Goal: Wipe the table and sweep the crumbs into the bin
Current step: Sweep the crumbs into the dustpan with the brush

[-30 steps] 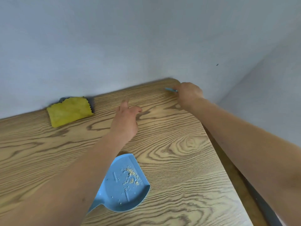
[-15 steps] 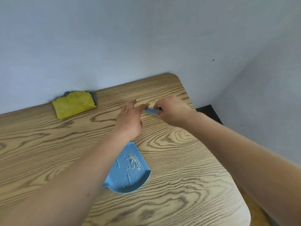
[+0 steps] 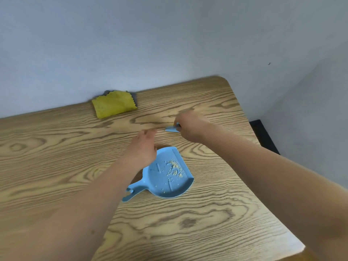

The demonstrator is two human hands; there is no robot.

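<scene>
A small blue dustpan [image 3: 165, 178] lies on the wooden table [image 3: 216, 213], with a scatter of pale crumbs [image 3: 176, 169] in it. My right hand [image 3: 190, 127] grips a small blue brush [image 3: 171, 129] just beyond the pan; only the brush's blue end shows past the fingers. My left hand [image 3: 144, 147] hovers over the pan's far left edge, fingers relaxed and pointing toward the brush, holding nothing. A folded yellow cloth [image 3: 114, 104] lies at the table's back edge by the wall.
A grey wall stands behind the table and another to the right. A dark object [image 3: 263, 136] sits on the floor past the table's right edge. The table's near right corner [image 3: 299, 249] is rounded.
My right hand has brought the blue brush from the far right corner toward the middle, near the dustpan. My left hand has stayed above the pan.
</scene>
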